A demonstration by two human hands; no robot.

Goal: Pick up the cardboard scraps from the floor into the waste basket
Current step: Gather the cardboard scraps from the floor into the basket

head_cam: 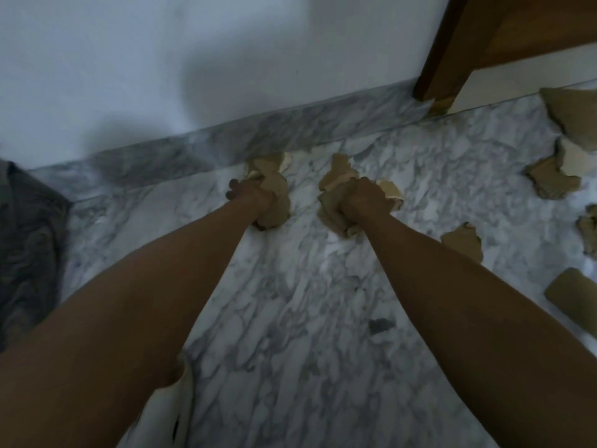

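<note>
Both my arms reach forward over a grey-veined marble floor. My left hand (250,195) is closed around a bunch of brown cardboard scraps (274,192) near the skirting. My right hand (363,202) grips another bunch of cardboard scraps (336,179), with torn pieces sticking out above and beside the fist. Several more scraps lie on the floor at the right: one just right of my forearm (463,240), a pair further back (554,177), a large one by the wooden leg (573,113) and a flat strip (571,294). No waste basket is in view.
A white wall with a marble skirting (290,127) runs across the back. A brown wooden furniture leg (441,66) stands at the upper right. A dark grey object (26,234) sits at the left edge. A white piece (164,412) lies under my left arm.
</note>
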